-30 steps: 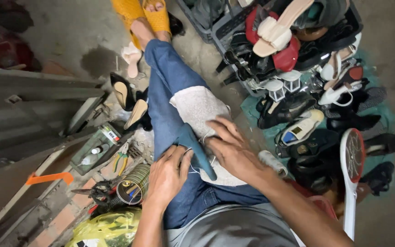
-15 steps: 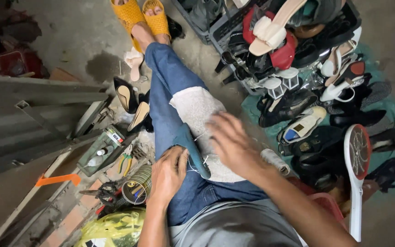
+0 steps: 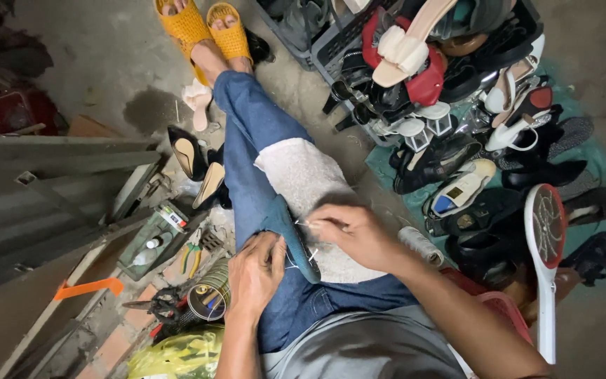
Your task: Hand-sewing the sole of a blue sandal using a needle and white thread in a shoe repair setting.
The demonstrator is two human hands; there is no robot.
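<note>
— While the left hand [image 3: 255, 270] clamps the dark blue shoe piece [image 3: 290, 237] on the lap, what's above that grip?
— The right hand [image 3: 348, 231], fingers pinched on a white thread [image 3: 301, 256].

- The light is soft and even, like daylight from above; no single lamp shows.
- The upper left corner is dim, its dark red shapes hard to make out.
- A dark patch [image 3: 150, 110] lies on the grey floor [image 3: 92, 63]; whether it is stain or shadow cannot be told.
- The white cloth [image 3: 303, 175] on the knee is bright but keeps its texture.
- The right hand [image 3: 355, 231] is slightly soft at the fingers.
- Straight edges at the left bend outward, a wide-lens warp.
- The pile of shoes [image 3: 457, 126] sits in flat light with weak shadows between pairs.
</note>
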